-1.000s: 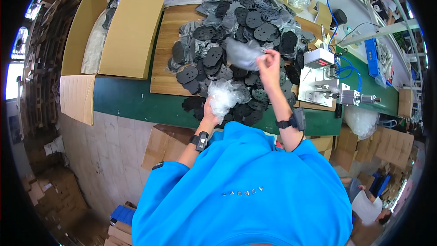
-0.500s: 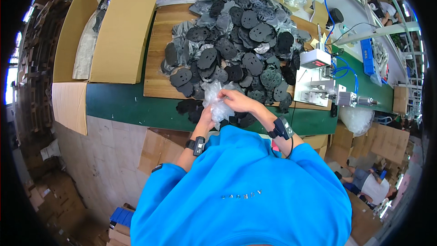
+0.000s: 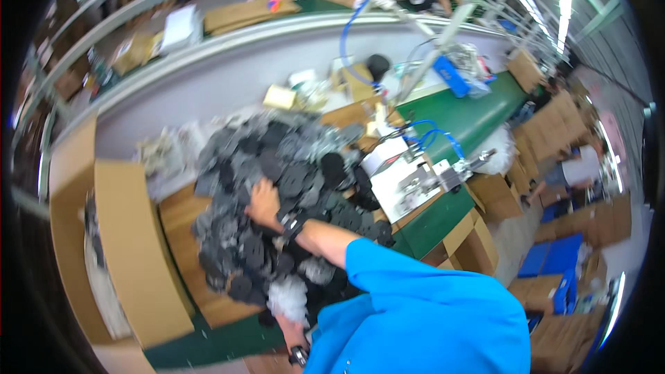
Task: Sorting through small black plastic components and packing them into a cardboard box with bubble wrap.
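Observation:
A heap of dark grey and black flat oval plates with holes [image 3: 292, 179] covers much of a wooden board [image 3: 181, 220], many of them in thin clear bags. My right hand [image 3: 264, 204] reaches over the middle of the heap, palm down, fingers apart and slightly blurred; nothing shows clearly in its grasp. Low by the heap's near edge, my left hand [image 3: 291, 332] is closed on a crumpled clear plastic bag [image 3: 287, 298]. What the bag contains, if anything, cannot be made out.
A tall open cardboard box [image 3: 135, 242] stands at the left on the green bench [image 3: 215, 343]. Right of the heap sits a small metal fixture [image 3: 415, 187] with blue air hoses [image 3: 433, 135]. Farther right are a blue bin [image 3: 450, 76] and a person [image 3: 580, 166].
My right hand has left the plastic bag and moved forward onto the heap. My left hand still holds the bag. The head view has turned, showing more of the bench's far side and right.

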Tool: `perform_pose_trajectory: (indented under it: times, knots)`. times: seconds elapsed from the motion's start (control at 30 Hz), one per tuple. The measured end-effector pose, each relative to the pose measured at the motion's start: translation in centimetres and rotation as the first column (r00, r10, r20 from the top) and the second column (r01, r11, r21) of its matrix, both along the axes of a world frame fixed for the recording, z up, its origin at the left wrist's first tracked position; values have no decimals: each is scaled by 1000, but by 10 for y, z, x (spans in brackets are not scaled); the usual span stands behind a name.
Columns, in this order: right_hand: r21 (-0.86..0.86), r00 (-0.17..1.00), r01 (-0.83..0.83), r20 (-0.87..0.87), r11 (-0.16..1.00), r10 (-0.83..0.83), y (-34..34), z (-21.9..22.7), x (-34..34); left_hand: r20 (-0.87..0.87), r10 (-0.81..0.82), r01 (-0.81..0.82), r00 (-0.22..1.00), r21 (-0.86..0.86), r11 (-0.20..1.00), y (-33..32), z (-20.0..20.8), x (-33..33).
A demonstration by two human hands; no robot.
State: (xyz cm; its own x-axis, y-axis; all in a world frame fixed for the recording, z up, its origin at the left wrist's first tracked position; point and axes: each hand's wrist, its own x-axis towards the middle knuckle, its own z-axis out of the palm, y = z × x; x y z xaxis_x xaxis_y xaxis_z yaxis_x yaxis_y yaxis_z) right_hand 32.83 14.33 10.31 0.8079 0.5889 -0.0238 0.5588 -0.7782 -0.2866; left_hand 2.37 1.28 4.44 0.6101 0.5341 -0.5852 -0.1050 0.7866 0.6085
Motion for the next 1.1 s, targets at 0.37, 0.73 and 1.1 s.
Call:
perform_pose_trajectory:
  times: [0.37, 0.73, 1.1]
  knots:
    - [-54, 912, -318, 254, 947, 321, 15, -64, -2, -63, -163, 168, 985, 596, 786, 2, 9, 13]
    - [243, 887, -418, -98, 875, 451, -9, -21, -22, -395, -111, 409, 912, 857, 312, 19, 17, 22]
    - [345, 502, 705, -860, 619, -93, -125, -3, -51, -150, -67, 162, 986, 816, 555, 9, -1, 49]
